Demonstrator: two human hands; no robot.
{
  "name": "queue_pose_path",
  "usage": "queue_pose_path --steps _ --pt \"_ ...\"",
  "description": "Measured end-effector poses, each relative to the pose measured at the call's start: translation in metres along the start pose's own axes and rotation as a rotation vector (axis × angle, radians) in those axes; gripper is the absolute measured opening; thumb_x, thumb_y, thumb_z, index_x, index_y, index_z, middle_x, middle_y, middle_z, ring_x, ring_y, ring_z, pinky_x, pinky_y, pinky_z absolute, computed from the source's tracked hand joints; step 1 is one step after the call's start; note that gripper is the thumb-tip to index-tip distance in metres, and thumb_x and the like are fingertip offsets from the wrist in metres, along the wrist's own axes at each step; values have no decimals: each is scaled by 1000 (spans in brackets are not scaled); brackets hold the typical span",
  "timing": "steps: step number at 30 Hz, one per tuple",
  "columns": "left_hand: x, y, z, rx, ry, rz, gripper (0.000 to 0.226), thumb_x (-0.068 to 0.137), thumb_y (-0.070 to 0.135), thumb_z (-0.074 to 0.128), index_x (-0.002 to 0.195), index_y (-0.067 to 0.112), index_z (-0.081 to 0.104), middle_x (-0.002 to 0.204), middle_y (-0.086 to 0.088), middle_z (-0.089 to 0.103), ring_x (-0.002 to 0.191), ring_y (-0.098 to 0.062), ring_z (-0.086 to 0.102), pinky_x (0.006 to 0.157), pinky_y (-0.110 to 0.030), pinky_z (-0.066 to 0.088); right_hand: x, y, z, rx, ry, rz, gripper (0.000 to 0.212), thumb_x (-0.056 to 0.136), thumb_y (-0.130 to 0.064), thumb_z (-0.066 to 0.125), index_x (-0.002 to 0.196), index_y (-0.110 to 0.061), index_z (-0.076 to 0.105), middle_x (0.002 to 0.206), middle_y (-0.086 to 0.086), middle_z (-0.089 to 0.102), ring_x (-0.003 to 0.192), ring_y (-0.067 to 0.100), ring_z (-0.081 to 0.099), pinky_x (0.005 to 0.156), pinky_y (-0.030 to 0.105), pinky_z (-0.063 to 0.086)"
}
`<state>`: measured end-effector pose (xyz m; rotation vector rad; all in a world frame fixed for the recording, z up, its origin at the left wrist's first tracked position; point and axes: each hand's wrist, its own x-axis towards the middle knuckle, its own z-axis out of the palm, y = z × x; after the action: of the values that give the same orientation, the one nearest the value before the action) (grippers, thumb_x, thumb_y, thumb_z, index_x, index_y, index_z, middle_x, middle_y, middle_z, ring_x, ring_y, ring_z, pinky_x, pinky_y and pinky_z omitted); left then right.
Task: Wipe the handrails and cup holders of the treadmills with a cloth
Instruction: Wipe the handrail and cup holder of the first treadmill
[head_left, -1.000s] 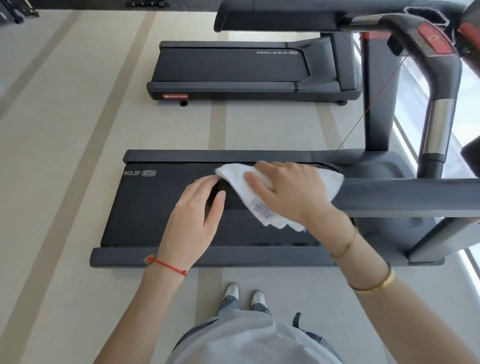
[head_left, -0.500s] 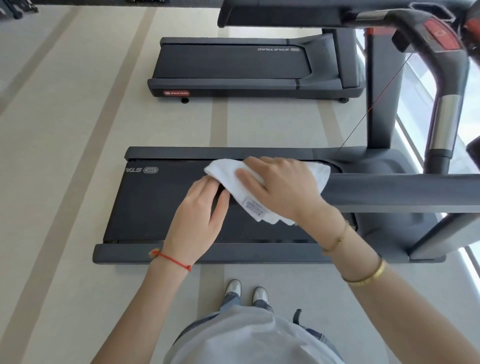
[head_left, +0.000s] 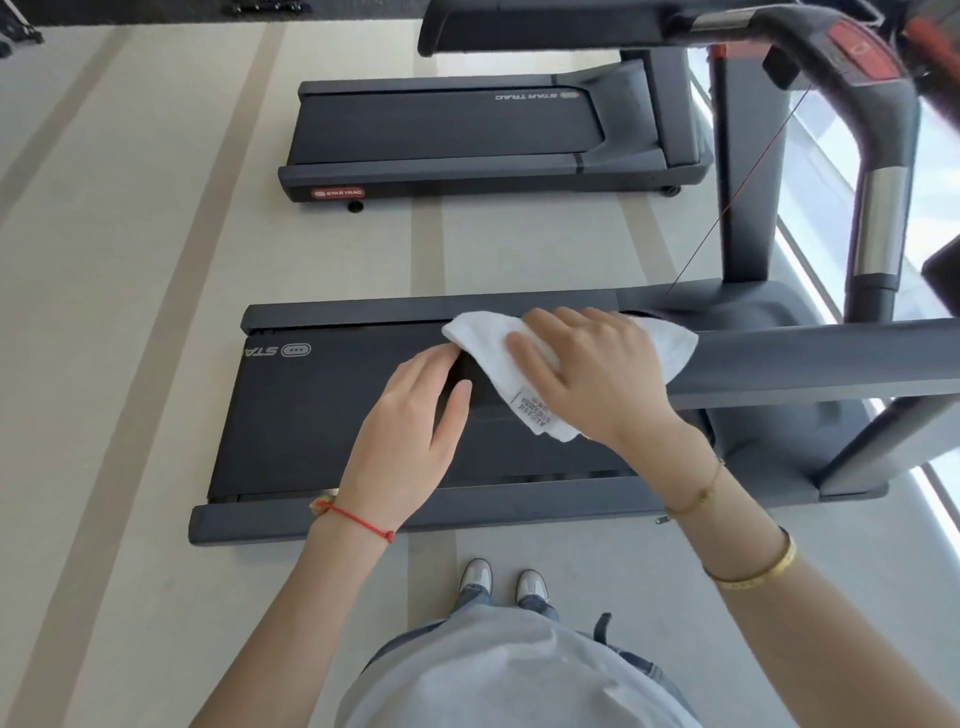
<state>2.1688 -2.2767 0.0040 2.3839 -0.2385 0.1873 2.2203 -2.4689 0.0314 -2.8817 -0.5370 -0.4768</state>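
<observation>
A dark grey handrail (head_left: 805, 358) runs from the right edge toward the middle, above the treadmill belt (head_left: 322, 415). A white cloth (head_left: 478, 338) with a small label lies draped over the rail near its free end. My right hand (head_left: 587, 374) sits on top of the cloth, fingers curving over the rail's far side and holding the cloth against it. My left hand (head_left: 410, 431) grips the rail's end just left of the cloth, thumb on the near side. No cup holder can be made out.
A second treadmill (head_left: 447, 124) stands farther off on the pale striped floor. The far handrail (head_left: 545, 21) and a curved grip with a metal band (head_left: 883, 218) rise at the upper right beside a bright window (head_left: 935, 218). My shoes (head_left: 504, 577) stand beside the deck.
My right hand has rubbed the cloth slightly left and back right along the handrail. My left hand has stayed on the rail's end.
</observation>
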Motion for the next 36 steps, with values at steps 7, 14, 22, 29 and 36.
queue_pose_path --steps 7,14,22,29,36 --pt "1 -2 -3 -6 -18 18 44 103 26 44 145 15 45 142 5 52 133 -7 44 111 -10 28 -15 51 -10 -11 22 121 46 97 -48 33 80 -14 60 67 1 59 66 28 52 66 38 39" --pt "2 -4 -3 -16 -26 30 38 102 25 45 137 13 52 133 4 57 126 -10 49 105 -12 34 -10 -5 10 1 149 44 39 98 -43 40 83 -16 63 67 0 56 65 25 49 65 37 39" --pt "10 7 1 -28 -10 45 38 101 29 43 134 14 54 132 5 57 125 -9 50 104 -7 32 -14 20 10 22 192 28 44 99 -46 37 81 -16 64 66 -1 57 65 25 51 68 38 42" --pt "19 26 11 1 12 50 38 101 29 43 133 13 57 131 3 60 124 -10 51 109 -27 39 -25 56 6 10 231 45 42 100 -44 38 80 -16 63 63 -2 54 63 24 47 66 37 41" --pt "27 51 35 127 101 26 32 101 28 45 123 16 65 122 4 66 117 -17 57 105 -41 40 -41 97 -6 40 205 -6 37 100 -43 40 94 -16 66 78 -2 63 74 25 56 73 38 44"
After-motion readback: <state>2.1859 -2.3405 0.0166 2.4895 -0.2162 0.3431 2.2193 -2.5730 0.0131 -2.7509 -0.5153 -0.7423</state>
